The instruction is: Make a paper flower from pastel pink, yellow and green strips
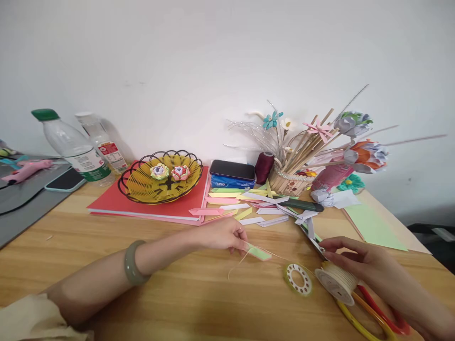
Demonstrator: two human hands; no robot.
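Observation:
My left hand (227, 235) pinches the end of a folded green paper strip (260, 253) above the table. A thin cord (242, 260) loops by that strip and runs right toward a white spool (336, 282). My right hand (350, 255) is beside the spool, its thumb and forefinger closed at the scissors' blades (313, 239); what exactly they pinch is hard to make out. The scissors' red and yellow handles (378, 312) lie partly behind the spool. A roll of tape (298, 280) lies between my hands.
Folded paper strips (249, 208) are scattered beyond my hands, before a blue pack (232, 180). A yellow basket (163, 194) rests on red paper (103, 201). Bottles (80, 156) stand left; a stick holder (287, 183) and green paper (378, 227) are right.

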